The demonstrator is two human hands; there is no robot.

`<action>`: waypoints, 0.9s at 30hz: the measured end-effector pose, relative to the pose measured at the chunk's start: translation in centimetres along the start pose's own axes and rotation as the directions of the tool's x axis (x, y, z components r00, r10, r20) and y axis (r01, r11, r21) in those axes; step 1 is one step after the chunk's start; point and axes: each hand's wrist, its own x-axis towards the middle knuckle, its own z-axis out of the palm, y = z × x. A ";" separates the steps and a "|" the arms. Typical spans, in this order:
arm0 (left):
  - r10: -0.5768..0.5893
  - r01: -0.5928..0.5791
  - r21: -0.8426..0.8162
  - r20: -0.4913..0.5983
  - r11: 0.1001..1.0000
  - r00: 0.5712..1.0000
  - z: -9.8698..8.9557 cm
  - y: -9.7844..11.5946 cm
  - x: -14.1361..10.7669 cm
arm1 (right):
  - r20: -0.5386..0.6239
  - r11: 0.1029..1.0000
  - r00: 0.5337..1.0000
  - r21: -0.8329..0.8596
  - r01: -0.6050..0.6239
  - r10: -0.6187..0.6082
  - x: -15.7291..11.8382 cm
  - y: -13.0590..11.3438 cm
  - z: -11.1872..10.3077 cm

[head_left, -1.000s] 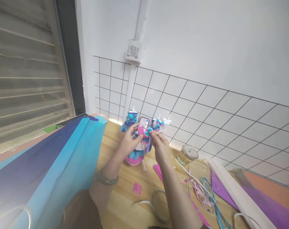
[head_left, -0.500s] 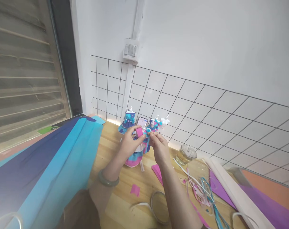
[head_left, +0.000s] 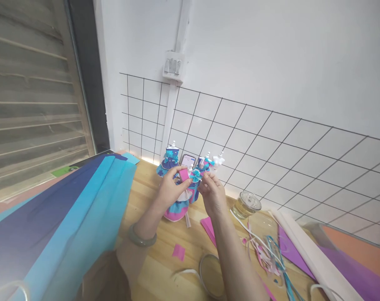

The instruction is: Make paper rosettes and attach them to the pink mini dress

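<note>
My left hand [head_left: 171, 187] is closed, pinching a pink strip [head_left: 184, 174] between thumb and fingers. A ruffled teal bow [head_left: 195, 175] sits between my two hands, with a bit of pink showing at its right side. The fingertips of my right hand [head_left: 212, 193] are pinched at that right edge; exactly what lies between them is partly hidden. Just below my hands stands a miniature dress form in a teal and pink skirt [head_left: 177, 209]. A second small dress form in a blue dress [head_left: 171, 158] stands behind to the left.
Behind my hands are a phone [head_left: 188, 160], another dressed form [head_left: 205, 162] and a bare white one [head_left: 219, 160]. A lidded glass jar [head_left: 247, 204], ribbons [head_left: 271, 255] and a roll of tape [head_left: 211, 274] lie rightward. Blue sheets [head_left: 92, 217] cover the left.
My right hand has shifted slightly right and turned, and the teal bow now shows more fully between my hands. My left hand keeps its pinch on the pink strip.
</note>
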 end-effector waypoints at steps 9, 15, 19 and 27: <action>-0.024 0.025 -0.014 0.068 1.000 0.997 -0.5 0.6 0.0 | -0.026 0.971 0.999 -0.239 0.021 -0.028 0.4 0.7 0.0; -0.037 0.039 -0.024 0.084 0.999 0.996 -0.7 0.3 0.1 | 0.000 0.981 1.000 -0.195 0.014 -0.014 0.4 0.8 0.1; -0.042 0.044 -0.028 0.089 0.999 0.995 -0.7 0.4 0.1 | 0.016 0.987 1.000 -0.158 0.015 -0.013 0.3 0.8 0.2; -0.012 0.016 -0.047 0.091 0.999 0.996 -0.7 0.2 0.1 | -0.010 0.989 0.999 -0.142 -0.035 0.034 0.5 1.6 -0.3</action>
